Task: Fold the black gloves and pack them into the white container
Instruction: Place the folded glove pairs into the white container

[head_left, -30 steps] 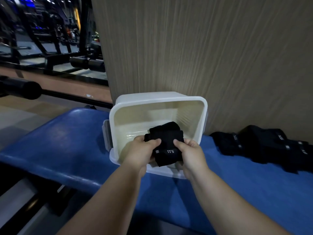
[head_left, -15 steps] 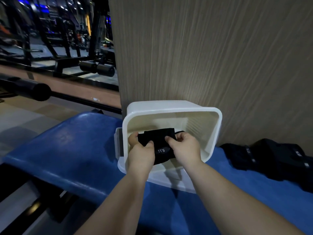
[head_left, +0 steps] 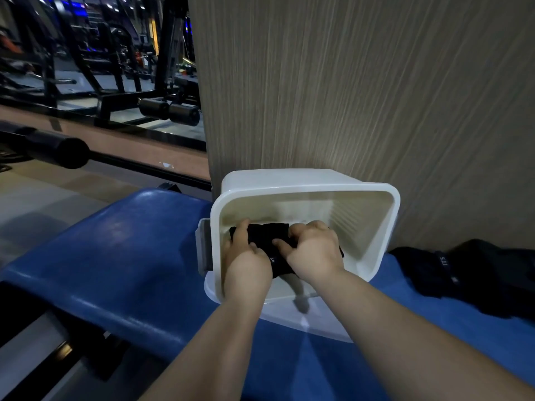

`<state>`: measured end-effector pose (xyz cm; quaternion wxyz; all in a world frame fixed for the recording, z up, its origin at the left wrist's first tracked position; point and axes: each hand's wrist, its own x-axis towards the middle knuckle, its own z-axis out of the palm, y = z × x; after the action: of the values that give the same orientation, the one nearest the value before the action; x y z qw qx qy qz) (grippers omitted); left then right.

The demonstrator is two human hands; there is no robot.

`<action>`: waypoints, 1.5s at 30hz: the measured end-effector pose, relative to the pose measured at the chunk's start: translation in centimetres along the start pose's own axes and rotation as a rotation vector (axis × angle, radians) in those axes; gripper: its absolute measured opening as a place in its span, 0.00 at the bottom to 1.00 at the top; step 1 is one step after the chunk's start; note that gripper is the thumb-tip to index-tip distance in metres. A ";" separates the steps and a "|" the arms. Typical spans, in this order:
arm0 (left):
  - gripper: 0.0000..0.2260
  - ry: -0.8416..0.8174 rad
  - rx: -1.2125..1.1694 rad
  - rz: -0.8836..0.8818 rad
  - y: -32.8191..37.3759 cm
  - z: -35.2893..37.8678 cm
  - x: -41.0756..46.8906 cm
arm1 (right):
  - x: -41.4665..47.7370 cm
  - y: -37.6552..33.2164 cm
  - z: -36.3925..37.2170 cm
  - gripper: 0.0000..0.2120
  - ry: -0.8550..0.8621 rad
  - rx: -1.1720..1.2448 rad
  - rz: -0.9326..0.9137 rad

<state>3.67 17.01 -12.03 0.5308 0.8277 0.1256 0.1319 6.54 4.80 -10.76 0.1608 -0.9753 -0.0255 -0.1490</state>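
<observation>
Grip tight: left hand (head_left: 246,256) and right hand (head_left: 312,250) pinch the folded glove (head_left: 267,234) down inside the white container (head_left: 376,256), likely so the fold holds. Spare gloves (head_left: 463,273) wait at three o'clock.

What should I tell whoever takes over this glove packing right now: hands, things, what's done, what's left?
Left hand and right hand: both grip the folded glove bundle, inside the mouth of the white container.
The container is tipped, its opening facing the person, on the blue bench.
Done: this bundle is folded and partly in.
Left: let go of it inside, then fold and pack the pile of black gloves on the bench to the right.
</observation>
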 end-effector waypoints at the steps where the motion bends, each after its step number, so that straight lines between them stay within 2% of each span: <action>1: 0.25 -0.019 0.061 -0.009 0.0 0.0 0.0 | 0.1 0.2 0.4 0.18 -0.015 -0.010 -0.031; 4: 0.28 -0.109 0.206 -0.030 -0.4 0.3 0.4 | 0.2 0.8 1.3 0.17 -0.042 -0.035 -0.074; 8: 0.29 -0.175 0.228 -0.080 -0.5 0.7 0.9 | 0.1 1.3 1.9 0.18 -0.035 -0.054 -0.073; 14: 0.32 -0.248 0.405 -0.042 -0.5 0.9 1.1 | -0.1 2.1 2.0 0.19 -0.038 -0.044 -0.037; 20: 0.30 -0.157 0.572 0.107 -0.3 0.9 0.4 | -0.5 2.3 1.9 0.23 -0.093 0.036 -0.038; 24: 0.23 -0.178 0.714 0.333 -0.2 0.9 -0.1 | -0.6 2.8 1.9 0.15 -0.095 0.012 -0.065; 26: 0.22 -0.232 0.694 0.372 -0.2 1.2 -0.4 | -0.5 2.8 2.0 0.15 -0.083 0.011 -0.059; 32: 0.23 -0.354 0.842 0.309 -0.5 1.5 -0.6 | -1.2 3.0 2.1 0.16 0.041 -0.070 -0.064; 38: 0.23 -0.423 0.881 0.279 -0.5 1.1 0.3 | -1.3 3.7 1.8 0.22 -0.175 -0.112 -0.006; 45: 0.22 -0.521 0.915 0.227 -0.5 1.2 1.5 | -1.7 3.7 1.4 0.27 -0.245 -0.185 0.060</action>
<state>5.45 16.73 -12.87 0.1120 0.9881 -0.0557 -0.0892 5.69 1.72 -13.69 0.0705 -0.9972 -0.0022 -0.0256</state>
